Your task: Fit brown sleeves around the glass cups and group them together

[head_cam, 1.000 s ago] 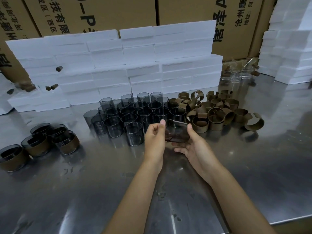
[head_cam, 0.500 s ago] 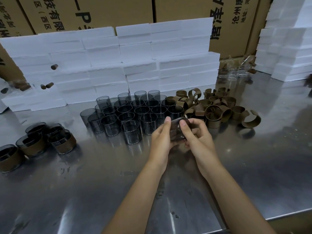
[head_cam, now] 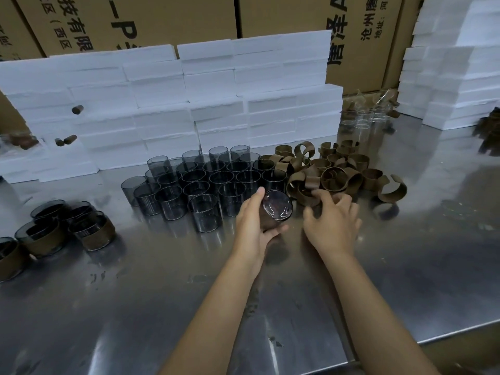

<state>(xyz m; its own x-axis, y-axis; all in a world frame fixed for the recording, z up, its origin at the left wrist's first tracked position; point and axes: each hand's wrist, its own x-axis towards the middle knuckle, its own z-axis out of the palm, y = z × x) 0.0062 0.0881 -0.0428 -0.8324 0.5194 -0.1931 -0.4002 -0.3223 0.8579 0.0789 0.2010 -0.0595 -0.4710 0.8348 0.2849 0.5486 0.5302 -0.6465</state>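
Note:
My left hand [head_cam: 253,224] grips a dark glass cup [head_cam: 277,209] tipped on its side, its round base facing me. My right hand [head_cam: 331,221] hovers just right of it at the near edge of the pile of brown sleeves [head_cam: 334,174], fingers loosely curled, nothing visibly held. A cluster of bare smoked glass cups [head_cam: 200,185] stands upright behind my left hand. Several cups with brown sleeves on them [head_cam: 93,231] are grouped at the far left of the steel table [head_cam: 405,266].
A wall of white foam blocks [head_cam: 173,104] runs behind the cups, with cardboard boxes [head_cam: 151,20] behind it. More foam blocks [head_cam: 454,77] rise at the right. Clear glasses [head_cam: 364,119] sit at the back right. The table's front edge [head_cam: 405,345] runs near my right forearm.
My right hand has let go of the cup and moved right toward the sleeve pile. My left hand now holds the cup alone, turned so its base faces me.

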